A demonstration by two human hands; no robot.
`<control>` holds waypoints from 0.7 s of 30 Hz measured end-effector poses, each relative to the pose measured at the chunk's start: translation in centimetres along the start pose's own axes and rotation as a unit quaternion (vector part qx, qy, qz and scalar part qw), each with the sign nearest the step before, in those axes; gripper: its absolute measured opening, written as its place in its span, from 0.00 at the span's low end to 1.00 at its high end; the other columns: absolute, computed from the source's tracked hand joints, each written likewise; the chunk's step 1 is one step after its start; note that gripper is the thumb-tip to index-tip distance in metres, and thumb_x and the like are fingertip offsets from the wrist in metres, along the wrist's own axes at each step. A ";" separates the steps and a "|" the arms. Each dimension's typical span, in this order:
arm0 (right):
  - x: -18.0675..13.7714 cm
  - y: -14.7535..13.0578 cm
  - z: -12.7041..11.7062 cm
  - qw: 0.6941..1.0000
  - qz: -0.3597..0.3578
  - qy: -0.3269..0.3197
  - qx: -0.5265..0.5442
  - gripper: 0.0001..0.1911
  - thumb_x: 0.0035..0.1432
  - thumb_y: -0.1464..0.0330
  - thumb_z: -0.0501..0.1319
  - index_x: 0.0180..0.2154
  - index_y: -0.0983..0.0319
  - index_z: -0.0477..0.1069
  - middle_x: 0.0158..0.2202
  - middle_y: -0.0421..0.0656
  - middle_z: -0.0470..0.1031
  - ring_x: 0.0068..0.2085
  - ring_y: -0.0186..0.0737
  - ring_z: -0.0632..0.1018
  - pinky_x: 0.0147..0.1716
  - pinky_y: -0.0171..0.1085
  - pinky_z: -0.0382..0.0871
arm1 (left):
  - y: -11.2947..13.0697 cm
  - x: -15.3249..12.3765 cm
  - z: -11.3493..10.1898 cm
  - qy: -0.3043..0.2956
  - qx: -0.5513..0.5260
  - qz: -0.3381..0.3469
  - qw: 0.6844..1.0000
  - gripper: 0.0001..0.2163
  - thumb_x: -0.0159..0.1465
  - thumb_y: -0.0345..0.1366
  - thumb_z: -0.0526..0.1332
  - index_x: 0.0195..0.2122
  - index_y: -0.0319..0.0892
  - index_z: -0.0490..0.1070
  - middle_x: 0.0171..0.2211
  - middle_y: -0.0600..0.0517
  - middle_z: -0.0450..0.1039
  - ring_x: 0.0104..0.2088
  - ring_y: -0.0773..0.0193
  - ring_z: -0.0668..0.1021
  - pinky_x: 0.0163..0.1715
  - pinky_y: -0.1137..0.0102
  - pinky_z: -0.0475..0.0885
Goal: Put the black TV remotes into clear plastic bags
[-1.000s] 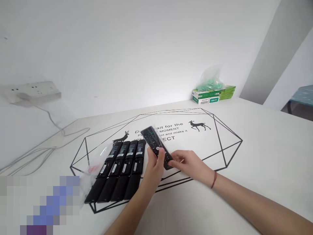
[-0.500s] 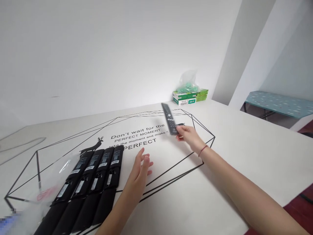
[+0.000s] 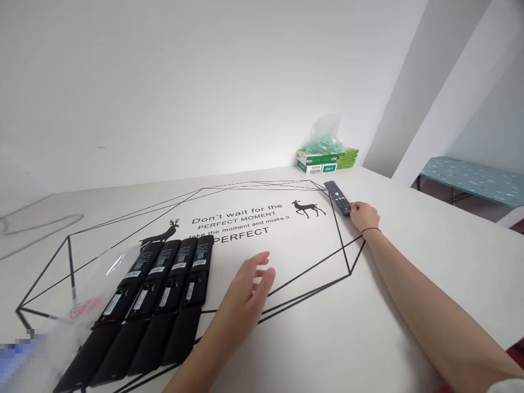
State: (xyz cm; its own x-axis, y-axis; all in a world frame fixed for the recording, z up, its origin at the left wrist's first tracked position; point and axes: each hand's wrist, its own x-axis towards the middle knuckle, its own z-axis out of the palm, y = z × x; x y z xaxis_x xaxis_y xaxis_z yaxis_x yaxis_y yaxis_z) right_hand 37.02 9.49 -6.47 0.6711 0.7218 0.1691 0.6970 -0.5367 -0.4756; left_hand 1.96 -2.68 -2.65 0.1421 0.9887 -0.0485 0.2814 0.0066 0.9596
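One remote (image 3: 337, 198), far right, near end pinched by right hand (image 3: 364, 216); left hand (image 3: 248, 286), nearer, fingers loosely spread.

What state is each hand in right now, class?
Left hand: open, holding nothing.
Right hand: closed on the near end of the remote control.
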 end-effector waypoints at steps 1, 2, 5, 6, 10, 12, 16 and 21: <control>0.2 0.1 0.2 1.000 -0.004 0.006 -0.006 0.14 0.63 0.62 0.57 0.46 0.63 0.70 0.47 0.46 0.72 0.45 0.41 0.75 0.45 0.47 0.70 | 0.0 0.0 0.1 0.001 0.001 0.004 1.000 0.16 0.60 0.47 0.58 0.47 0.49 0.71 0.49 0.46 0.70 0.45 0.55 0.73 0.40 0.66 0.68; 0.4 0.2 0.3 1.000 -0.010 0.011 -0.010 0.14 0.64 0.62 0.56 0.45 0.64 0.70 0.45 0.46 0.73 0.44 0.41 0.75 0.45 0.46 0.69 | 0.0 0.0 0.2 0.001 0.001 0.009 1.000 0.16 0.60 0.47 0.58 0.46 0.48 0.72 0.48 0.46 0.71 0.44 0.55 0.73 0.40 0.65 0.68; 0.8 0.6 0.7 0.999 -0.032 0.026 -0.012 0.15 0.64 0.63 0.53 0.40 0.65 0.73 0.41 0.49 0.75 0.43 0.44 0.75 0.42 0.43 0.67 | -0.2 0.0 0.5 -0.001 -0.002 0.020 1.000 0.13 0.59 0.45 0.59 0.43 0.48 0.74 0.46 0.47 0.72 0.43 0.55 0.73 0.42 0.64 0.68; 0.8 0.7 0.8 0.999 -0.038 0.031 -0.011 0.16 0.64 0.64 0.52 0.38 0.65 0.75 0.40 0.51 0.75 0.42 0.46 0.75 0.40 0.42 0.65 | -0.3 0.0 0.5 -0.003 0.001 0.022 1.000 0.13 0.58 0.45 0.60 0.42 0.48 0.74 0.46 0.47 0.73 0.42 0.55 0.73 0.41 0.64 0.68; 1.0 1.0 1.1 0.997 -0.054 0.049 0.001 0.18 0.62 0.65 0.50 0.36 0.65 0.77 0.37 0.55 0.76 0.39 0.49 0.75 0.35 0.40 0.61 | -0.4 -0.1 0.6 -0.016 0.038 0.031 0.999 0.13 0.59 0.45 0.58 0.42 0.48 0.74 0.46 0.47 0.73 0.41 0.56 0.74 0.39 0.65 0.69; 1.0 1.0 1.1 0.996 -0.059 0.063 0.008 0.18 0.62 0.65 0.50 0.40 0.65 0.76 0.38 0.54 0.76 0.39 0.49 0.74 0.35 0.40 0.61 | -0.4 -0.2 0.6 -0.026 0.059 0.036 0.997 0.13 0.60 0.45 0.57 0.43 0.48 0.74 0.45 0.47 0.73 0.41 0.56 0.74 0.38 0.66 0.69; 0.7 0.6 1.0 0.993 -0.072 0.097 0.014 0.21 0.62 0.63 0.48 0.48 0.66 0.73 0.42 0.55 0.75 0.45 0.51 0.72 0.42 0.43 0.62 | -0.5 0.0 0.3 -0.029 0.068 0.054 0.996 0.12 0.61 0.44 0.57 0.42 0.48 0.74 0.45 0.48 0.73 0.42 0.57 0.74 0.38 0.67 0.69; -0.6 -0.4 0.8 0.988 -0.103 0.112 0.015 0.22 0.57 0.58 0.55 0.48 0.63 0.73 0.51 0.56 0.70 0.53 0.60 0.65 0.47 0.52 0.59 | -1.3 0.3 -0.4 -0.085 0.109 0.115 0.984 0.13 0.63 0.43 0.54 0.44 0.48 0.73 0.46 0.48 0.73 0.42 0.58 0.75 0.39 0.67 0.70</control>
State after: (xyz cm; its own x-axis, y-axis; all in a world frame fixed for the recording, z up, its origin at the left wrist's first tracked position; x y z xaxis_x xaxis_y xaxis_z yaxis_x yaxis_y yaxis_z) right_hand 36.14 9.65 -7.11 0.5563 0.6983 0.4505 0.8197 -0.3721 -0.4355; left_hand 1.28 -2.29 -3.79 0.3771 0.9208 0.0996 0.4169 -0.2648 0.8695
